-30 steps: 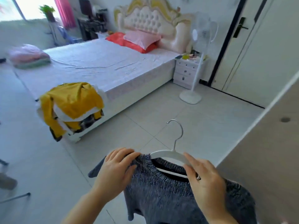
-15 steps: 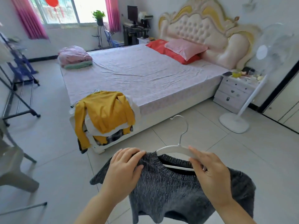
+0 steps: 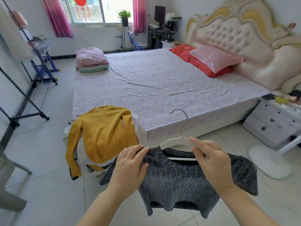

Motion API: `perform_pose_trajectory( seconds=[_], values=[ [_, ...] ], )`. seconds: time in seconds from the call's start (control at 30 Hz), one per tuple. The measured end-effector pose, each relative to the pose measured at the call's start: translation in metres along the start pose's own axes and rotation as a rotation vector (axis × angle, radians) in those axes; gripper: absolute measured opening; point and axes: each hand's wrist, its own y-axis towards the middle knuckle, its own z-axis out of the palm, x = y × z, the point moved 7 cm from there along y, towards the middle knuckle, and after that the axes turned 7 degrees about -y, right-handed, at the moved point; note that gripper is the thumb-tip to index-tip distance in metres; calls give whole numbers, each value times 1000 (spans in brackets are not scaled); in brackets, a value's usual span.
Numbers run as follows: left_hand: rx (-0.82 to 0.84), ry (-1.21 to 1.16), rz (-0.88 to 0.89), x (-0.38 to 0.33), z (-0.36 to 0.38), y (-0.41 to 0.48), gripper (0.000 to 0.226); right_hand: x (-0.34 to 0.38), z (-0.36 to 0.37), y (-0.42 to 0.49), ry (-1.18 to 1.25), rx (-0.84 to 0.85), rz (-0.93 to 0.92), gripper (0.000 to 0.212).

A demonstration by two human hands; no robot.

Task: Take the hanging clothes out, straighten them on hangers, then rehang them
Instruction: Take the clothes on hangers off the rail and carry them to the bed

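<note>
Grey-flecked sweater [image 3: 179,178], white hanger [image 3: 177,139], mustard-yellow top [image 3: 105,132], pink curtains [image 3: 57,17].

No writing can be read from here; the red ornament [image 3: 80,1] in the window [image 3: 94,12] beyond the bed [image 3: 162,82] shows no legible characters.

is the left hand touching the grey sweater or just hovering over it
Touching. The head view shows the left hand gripping the grey sweater at its shoulder, fingers curled over the knit beside the neckline.
</note>
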Motion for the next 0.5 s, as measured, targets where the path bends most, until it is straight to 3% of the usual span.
perform_pose_trajectory(
  seconds=[0.5],
  values=[
    [81,-31,-13,159,125,285,49,-173,192,258,12,72,35,49]
  ],
)
